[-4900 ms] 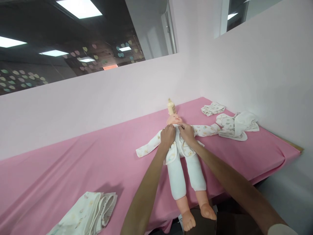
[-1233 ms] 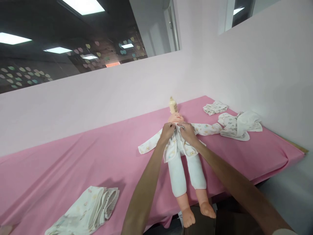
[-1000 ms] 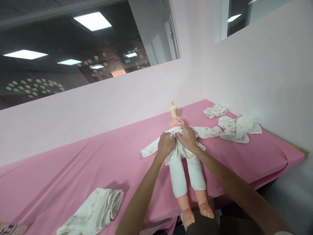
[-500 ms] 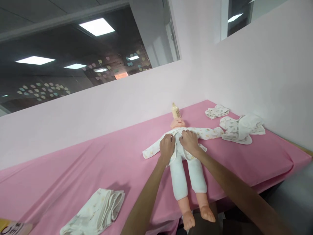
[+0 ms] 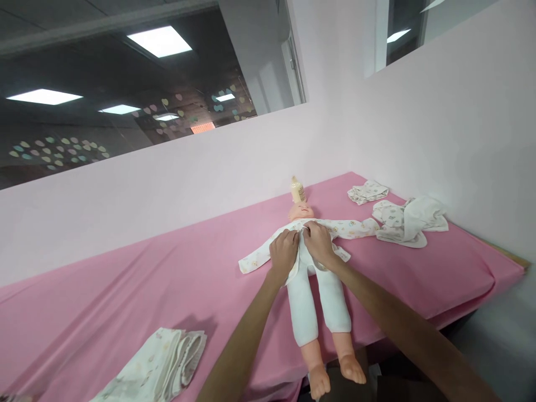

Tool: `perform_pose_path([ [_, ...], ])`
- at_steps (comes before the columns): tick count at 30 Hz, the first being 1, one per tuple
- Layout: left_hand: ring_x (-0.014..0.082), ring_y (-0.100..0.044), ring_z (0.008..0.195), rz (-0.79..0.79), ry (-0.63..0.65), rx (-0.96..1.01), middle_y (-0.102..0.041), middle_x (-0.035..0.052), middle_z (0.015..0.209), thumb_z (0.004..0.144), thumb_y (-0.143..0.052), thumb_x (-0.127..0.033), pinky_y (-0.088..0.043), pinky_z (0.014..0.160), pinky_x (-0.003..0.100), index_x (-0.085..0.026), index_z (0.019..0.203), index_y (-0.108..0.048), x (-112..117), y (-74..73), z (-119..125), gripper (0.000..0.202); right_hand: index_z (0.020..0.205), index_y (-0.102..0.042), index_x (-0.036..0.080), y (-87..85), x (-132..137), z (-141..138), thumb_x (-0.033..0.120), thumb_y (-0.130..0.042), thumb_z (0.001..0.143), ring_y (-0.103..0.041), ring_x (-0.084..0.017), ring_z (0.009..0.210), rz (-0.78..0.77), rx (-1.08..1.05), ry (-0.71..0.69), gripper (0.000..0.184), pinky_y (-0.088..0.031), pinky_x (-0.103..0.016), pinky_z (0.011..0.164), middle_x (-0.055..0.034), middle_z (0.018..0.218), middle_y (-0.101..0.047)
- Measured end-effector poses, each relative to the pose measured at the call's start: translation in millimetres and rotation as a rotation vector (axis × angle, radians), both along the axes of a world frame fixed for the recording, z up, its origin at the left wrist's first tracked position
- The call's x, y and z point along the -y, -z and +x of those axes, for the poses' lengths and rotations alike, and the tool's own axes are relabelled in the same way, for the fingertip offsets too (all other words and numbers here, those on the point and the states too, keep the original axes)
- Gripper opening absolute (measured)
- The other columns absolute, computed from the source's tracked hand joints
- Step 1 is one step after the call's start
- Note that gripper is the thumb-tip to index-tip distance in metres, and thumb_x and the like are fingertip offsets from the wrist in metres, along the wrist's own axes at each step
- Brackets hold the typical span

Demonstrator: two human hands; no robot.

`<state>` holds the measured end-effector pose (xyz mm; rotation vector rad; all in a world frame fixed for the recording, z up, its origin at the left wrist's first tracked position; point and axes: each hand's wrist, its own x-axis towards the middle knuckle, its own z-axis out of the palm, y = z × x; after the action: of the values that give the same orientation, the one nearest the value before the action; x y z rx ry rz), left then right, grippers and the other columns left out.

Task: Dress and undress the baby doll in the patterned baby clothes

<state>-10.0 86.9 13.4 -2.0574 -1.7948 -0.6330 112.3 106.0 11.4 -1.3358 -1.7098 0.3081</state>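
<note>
A baby doll (image 5: 301, 211) lies on its back, head away from me, bare feet at the near edge. It wears a white patterned baby jacket (image 5: 352, 228) with both sleeves spread out; the front hangs apart over the white body and legs. At the chest, my left hand (image 5: 285, 249) is closed on the jacket's left front edge. My right hand (image 5: 318, 242) pinches the other front edge near the neckline, close beside the left. The fingertips of both hands are partly hidden.
The pink sheet (image 5: 138, 279) covers the table. Behind the doll's head stands a cream bottle (image 5: 297, 190). Crumpled white baby clothes (image 5: 412, 219) and a small folded cloth (image 5: 368, 191) lie at right. Folded patterned cloth (image 5: 154, 363) sits front left. Walls bound the back and right.
My right hand has moved slightly toward the neckline and nearer the left hand, drawing the jacket's right front inward. The whole view has shifted a little.
</note>
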Motion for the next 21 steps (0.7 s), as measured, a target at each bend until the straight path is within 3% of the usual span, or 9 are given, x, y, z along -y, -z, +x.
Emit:
perform_pose_path([
  [8,0.0181,-0.059,0.079,0.073,0.057,-0.051,-0.066,0.0042,0.085,0.093,-0.044,-0.019,-0.035,0.064,0.028,-0.021,0.092,-0.066,-4.4,7.3,0.7,0.022,0.073,-0.065,0.018,1.0,-1.9,-1.5,0.013,-0.047,0.085,-0.060,-0.016,0.076,-0.027,-0.233,-0.129,0.022,-0.039,-0.026,0.072,-0.0031,0.080,-0.070],
  [15,0.0193,-0.058,0.078,0.076,0.106,-0.056,-0.066,0.0053,0.084,0.086,-0.046,-0.009,-0.036,0.064,0.029,-0.018,0.088,-0.063,-0.6,5.9,2.6,0.019,0.073,-0.067,0.018,0.6,4.1,-6.4,0.016,-0.049,0.084,-0.060,-0.016,0.075,-0.052,-0.282,-0.122,0.021,-0.041,-0.027,0.072,-0.0027,0.080,-0.071],
  [21,0.0198,-0.059,0.080,0.055,0.111,0.019,-0.066,0.0060,0.086,0.085,-0.046,-0.009,-0.038,0.066,0.029,-0.018,0.085,-0.062,1.3,5.2,3.4,0.018,0.073,-0.067,0.019,-1.3,17.9,-13.0,0.019,-0.050,0.083,-0.059,-0.016,0.076,-0.081,-0.339,-0.035,0.020,-0.040,-0.026,0.072,-0.0033,0.081,-0.070],
])
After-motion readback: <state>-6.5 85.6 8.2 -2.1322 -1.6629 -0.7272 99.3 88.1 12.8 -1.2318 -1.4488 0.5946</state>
